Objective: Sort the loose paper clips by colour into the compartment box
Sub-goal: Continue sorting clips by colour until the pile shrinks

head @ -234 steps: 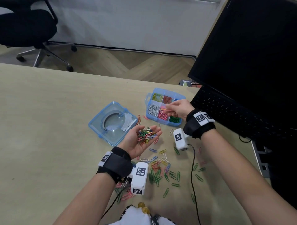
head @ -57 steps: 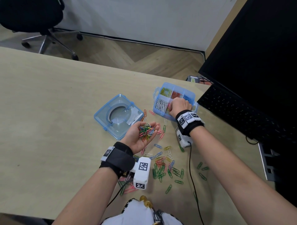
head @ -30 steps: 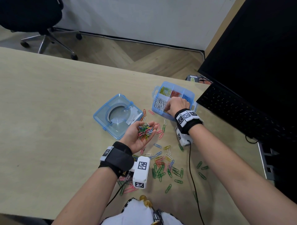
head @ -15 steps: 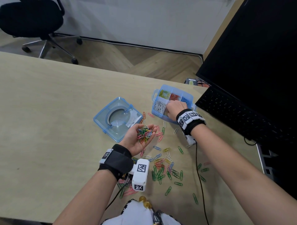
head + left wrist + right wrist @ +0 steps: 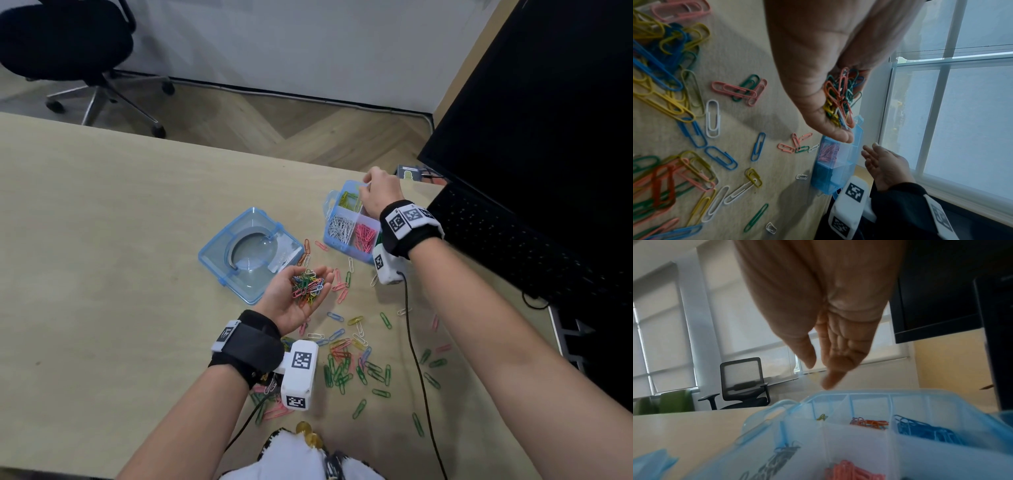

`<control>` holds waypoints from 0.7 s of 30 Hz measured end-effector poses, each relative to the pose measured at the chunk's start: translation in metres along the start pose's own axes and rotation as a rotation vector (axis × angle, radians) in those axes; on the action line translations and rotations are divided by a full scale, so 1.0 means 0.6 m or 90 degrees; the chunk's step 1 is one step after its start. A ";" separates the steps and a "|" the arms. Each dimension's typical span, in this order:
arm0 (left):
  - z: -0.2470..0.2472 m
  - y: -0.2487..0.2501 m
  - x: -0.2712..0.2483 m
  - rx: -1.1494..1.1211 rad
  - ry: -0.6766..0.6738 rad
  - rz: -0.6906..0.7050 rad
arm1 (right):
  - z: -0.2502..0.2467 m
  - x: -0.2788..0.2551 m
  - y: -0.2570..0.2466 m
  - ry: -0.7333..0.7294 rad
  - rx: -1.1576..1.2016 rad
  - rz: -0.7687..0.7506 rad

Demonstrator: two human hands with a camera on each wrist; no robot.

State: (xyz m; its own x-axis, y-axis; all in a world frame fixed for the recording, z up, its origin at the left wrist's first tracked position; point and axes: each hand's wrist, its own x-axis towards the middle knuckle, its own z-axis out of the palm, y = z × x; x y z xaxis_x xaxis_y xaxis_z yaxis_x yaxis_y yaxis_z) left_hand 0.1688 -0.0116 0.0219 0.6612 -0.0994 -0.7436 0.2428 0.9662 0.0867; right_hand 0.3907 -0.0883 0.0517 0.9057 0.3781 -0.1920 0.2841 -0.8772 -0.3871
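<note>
The blue compartment box [image 5: 342, 247] stands open on the desk, with yellow [image 5: 347, 200], white [image 5: 340, 228] and pink clips [image 5: 364, 236] in separate cells. The right wrist view adds orange [image 5: 869, 422] and blue clips [image 5: 920, 430] behind the box's rim [image 5: 859, 392]. My right hand [image 5: 376, 192] hovers over the far end of the box by the yellow cell. Its fingers [image 5: 830, 353] are straight with nothing seen between them. My left hand [image 5: 294, 298] lies palm up near the lid and carries a heap of mixed clips [image 5: 306, 284], also visible as a bunch of clips [image 5: 840, 97].
Many loose clips [image 5: 346, 359] are scattered on the desk between my arms. The box's lid [image 5: 250, 253] lies left of the box. A keyboard [image 5: 513, 246] and a dark monitor [image 5: 548, 120] fill the right side. A black cable [image 5: 416, 342] crosses the clips.
My right hand has moved from the box's near middle cells to its far end over the yellow cell, and its fingers have straightened. The left hand has stayed put with its heap.
</note>
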 end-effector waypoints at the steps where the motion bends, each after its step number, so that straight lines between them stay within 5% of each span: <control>1: -0.001 0.001 0.000 -0.002 0.001 0.000 | 0.004 -0.003 0.003 0.004 -0.005 -0.002; 4: -0.004 0.003 0.000 -0.005 -0.002 0.002 | 0.012 -0.019 0.015 -0.026 -0.072 -0.020; 9: -0.002 0.001 0.003 -0.005 0.002 0.002 | 0.031 -0.050 0.033 -0.244 -0.203 -0.042; 16: 0.000 0.001 0.001 -0.003 -0.003 0.003 | 0.040 -0.072 0.038 -0.225 -0.309 -0.142; 21: -0.005 0.006 0.001 -0.010 -0.009 0.003 | 0.043 -0.075 0.027 -0.196 -0.300 -0.126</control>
State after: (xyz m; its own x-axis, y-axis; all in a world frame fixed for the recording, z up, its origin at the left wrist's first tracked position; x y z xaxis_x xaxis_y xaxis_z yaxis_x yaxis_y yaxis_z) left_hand 0.1677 -0.0076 0.0199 0.6718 -0.0978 -0.7342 0.2278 0.9705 0.0793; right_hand 0.3463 -0.1121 0.0307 0.7084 0.5550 -0.4362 0.6115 -0.7911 -0.0134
